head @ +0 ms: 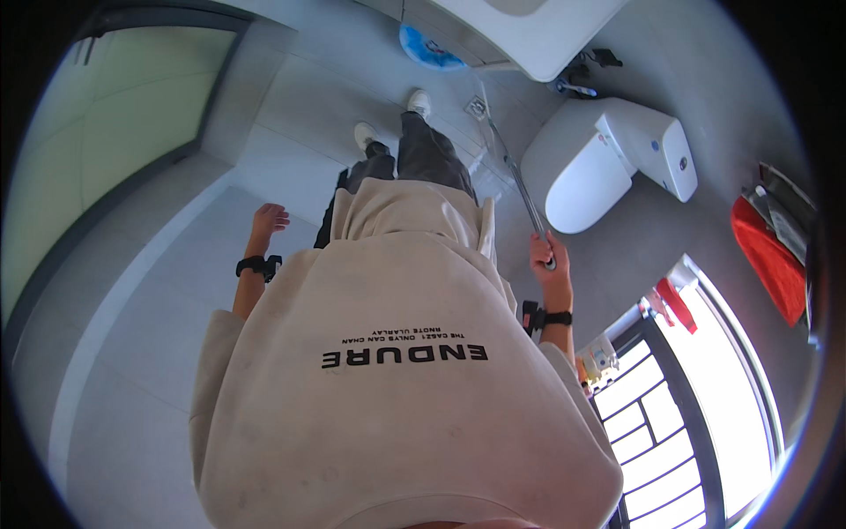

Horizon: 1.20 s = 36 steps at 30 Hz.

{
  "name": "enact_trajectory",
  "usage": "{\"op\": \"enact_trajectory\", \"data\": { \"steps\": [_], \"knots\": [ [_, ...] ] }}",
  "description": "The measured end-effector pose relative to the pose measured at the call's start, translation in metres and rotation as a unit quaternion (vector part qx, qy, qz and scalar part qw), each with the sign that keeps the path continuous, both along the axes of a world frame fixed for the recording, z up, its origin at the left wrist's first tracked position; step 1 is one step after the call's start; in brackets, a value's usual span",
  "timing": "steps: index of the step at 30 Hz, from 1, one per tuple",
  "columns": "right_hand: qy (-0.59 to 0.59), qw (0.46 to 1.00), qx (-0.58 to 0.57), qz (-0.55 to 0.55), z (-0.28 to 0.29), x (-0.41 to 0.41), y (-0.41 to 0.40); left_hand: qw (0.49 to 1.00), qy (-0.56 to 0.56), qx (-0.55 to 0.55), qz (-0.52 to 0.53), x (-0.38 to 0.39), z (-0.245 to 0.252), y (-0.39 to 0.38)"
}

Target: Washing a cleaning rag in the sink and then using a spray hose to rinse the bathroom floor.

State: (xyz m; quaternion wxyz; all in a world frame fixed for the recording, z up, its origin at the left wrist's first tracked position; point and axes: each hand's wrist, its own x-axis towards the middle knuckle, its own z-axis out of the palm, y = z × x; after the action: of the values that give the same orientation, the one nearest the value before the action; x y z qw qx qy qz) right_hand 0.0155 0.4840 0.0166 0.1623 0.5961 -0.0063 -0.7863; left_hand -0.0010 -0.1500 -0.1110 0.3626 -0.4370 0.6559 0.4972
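Note:
My right hand (550, 256) is closed around the upper end of a grey metal pole (523, 188). This pole slants down and forward to a thin, pale head (488, 129) on the floor, which looks like a floor squeegee. A square floor drain (476, 108) lies beside that head. On the other side my left hand (271, 218) hangs in the air away from my body, holding nothing, its fingers loosely bent and apart. Both wrists wear black straps with small devices.
A white toilet (588, 188) with its lid down stands right of the pole. Ahead is a white washbasin (529, 40), with a blue plastic basin (429, 49) below. Red cloth (767, 258) hangs at right near a barred window (654, 423). A frosted door (132, 112) is at left.

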Motion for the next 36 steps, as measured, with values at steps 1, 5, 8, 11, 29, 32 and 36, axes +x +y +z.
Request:
{"op": "enact_trajectory", "data": {
  "steps": [1, 5, 8, 11, 29, 32, 36],
  "knots": [
    [-0.005, 0.998, -0.004, -0.060, -0.004, 0.002, -0.001, 1.000, -0.001, -0.004, -0.003, -0.009, 0.007, 0.005],
    [0.091, 0.974, -0.131, -0.158, -0.069, 0.023, 0.036, 0.996, 0.027, -0.022, -0.085, -0.056, 0.032, 0.050],
    [0.127, 0.962, -0.109, -0.214, -0.108, 0.008, 0.063, 0.988, 0.051, 0.034, -0.144, -0.069, 0.048, 0.086],
    [0.156, 0.967, -0.010, -0.200, -0.145, -0.022, 0.099, 0.971, 0.050, 0.045, -0.230, -0.064, 0.048, 0.095],
    [-0.146, 0.938, 0.100, 0.297, -0.278, -0.036, -0.025, 0.975, 0.017, -0.051, -0.217, -0.050, 0.074, 0.113],
    [-0.097, 0.883, 0.166, 0.427, -0.265, 0.004, -0.026, 0.970, 0.038, -0.048, -0.234, -0.061, 0.061, 0.112],
    [-0.161, 0.794, 0.186, 0.556, -0.245, 0.056, -0.007, 0.964, 0.059, -0.045, -0.254, -0.072, 0.035, 0.106]
  ]
}}
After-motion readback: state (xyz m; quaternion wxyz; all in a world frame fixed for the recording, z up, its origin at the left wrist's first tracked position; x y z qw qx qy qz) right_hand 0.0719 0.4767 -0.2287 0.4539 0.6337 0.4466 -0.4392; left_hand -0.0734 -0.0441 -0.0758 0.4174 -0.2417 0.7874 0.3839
